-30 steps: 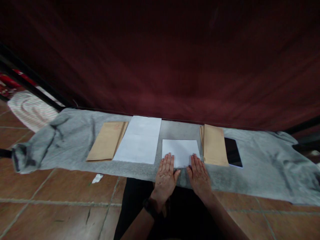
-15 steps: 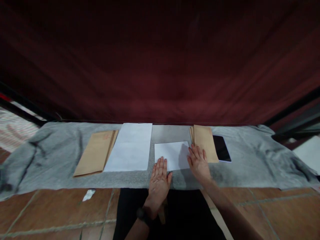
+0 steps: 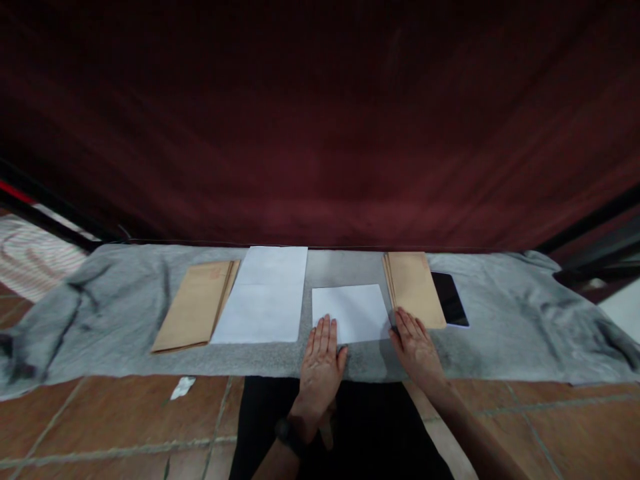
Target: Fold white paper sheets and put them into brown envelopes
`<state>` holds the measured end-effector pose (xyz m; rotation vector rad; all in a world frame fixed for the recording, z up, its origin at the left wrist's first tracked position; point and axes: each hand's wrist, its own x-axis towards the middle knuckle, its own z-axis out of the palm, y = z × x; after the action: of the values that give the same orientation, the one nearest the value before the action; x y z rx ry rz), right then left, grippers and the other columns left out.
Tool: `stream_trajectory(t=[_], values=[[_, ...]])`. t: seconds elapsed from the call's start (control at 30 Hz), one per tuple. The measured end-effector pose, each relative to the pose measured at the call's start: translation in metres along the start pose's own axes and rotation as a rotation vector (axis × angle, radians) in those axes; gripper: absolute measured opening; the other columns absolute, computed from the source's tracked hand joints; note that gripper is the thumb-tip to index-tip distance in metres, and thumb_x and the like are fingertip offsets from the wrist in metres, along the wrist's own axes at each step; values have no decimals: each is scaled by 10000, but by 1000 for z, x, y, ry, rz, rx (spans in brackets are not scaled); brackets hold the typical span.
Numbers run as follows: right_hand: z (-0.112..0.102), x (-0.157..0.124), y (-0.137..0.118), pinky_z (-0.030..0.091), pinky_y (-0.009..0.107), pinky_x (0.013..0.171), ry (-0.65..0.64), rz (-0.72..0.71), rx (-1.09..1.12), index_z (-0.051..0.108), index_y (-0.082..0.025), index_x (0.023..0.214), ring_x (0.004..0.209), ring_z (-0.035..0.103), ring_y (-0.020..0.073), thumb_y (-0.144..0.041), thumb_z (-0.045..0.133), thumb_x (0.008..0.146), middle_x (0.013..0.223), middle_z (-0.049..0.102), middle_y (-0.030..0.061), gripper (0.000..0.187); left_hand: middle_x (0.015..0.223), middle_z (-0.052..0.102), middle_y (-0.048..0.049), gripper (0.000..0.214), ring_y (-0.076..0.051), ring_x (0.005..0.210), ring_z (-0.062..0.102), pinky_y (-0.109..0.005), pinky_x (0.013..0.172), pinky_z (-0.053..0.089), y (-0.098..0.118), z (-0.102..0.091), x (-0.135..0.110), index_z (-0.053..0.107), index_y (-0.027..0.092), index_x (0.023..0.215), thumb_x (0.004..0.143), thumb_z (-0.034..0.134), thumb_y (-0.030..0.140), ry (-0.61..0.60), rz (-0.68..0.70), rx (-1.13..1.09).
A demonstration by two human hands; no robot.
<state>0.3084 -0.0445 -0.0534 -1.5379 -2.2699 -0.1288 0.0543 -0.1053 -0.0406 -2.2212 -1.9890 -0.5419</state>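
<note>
Head view took in a dark red backdrop (image 3: 310,140) above the counter (image 3: 515,327), which wore a rumpled grey cloth cover. Below lay the tiled floor (image 3: 110,417) and the person's black trousers (image 3: 390,427). Biggest of the papers was the long sheet (image 3: 260,300), white, with a faint crease across it. Just left of it sat the left envelopes (image 3: 193,303), brown, stacked, reddish print near the top.

Next came the small sheet (image 3: 357,310): bright white, blank, smooth, straight-edged, wider than deep. It lay flat on the counter before the person, apart from the long sheet and near the right envelopes (image 3: 415,290), also brown and stacked.

The left hand (image 3: 321,357) was open and flat, fingers together over the small sheet's lower left part. The right hand (image 3: 416,347) was open too, fingertips over the right envelopes' lower left corner; whether they touched, I cannot tell. Beyond lay the dark phone (image 3: 451,300), partly beneath the right envelopes or against them. Smaller still were a black watch (image 3: 289,433) on the left wrist and a white scrap (image 3: 183,387) on the floor.
</note>
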Motion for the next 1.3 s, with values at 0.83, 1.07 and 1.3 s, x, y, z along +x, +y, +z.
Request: stream_trajectory(t=[0.83,1.07,1.3], values=[[42,72,-67,299,496,1214,-121,-116,214,365,-154,1550,1491,312,233,-343,285,1066,1597,379,107,526,1615,345,-122,584,-206,1524,233,-466,1254,247,-2,24,66,243,100,1569,1002,331,209,-75,77,-74],[46,69,-70,290,487,1206,-80,-78,117,357,-151,1552,1485,320,257,-363,364,1051,1607,357,126,545,1624,307,-147,628,-232,1527,223,-448,1244,270,-23,21,61,204,73,1578,999,368,249,-60,-43,-23],[50,65,-69,304,505,1192,2,-24,105,242,-126,1591,1488,311,274,-360,321,1063,1613,329,163,583,1612,322,-174,694,-274,1498,300,-482,1199,346,-29,20,55,55,106,1604,1004,371,256,14,-138,-36]])
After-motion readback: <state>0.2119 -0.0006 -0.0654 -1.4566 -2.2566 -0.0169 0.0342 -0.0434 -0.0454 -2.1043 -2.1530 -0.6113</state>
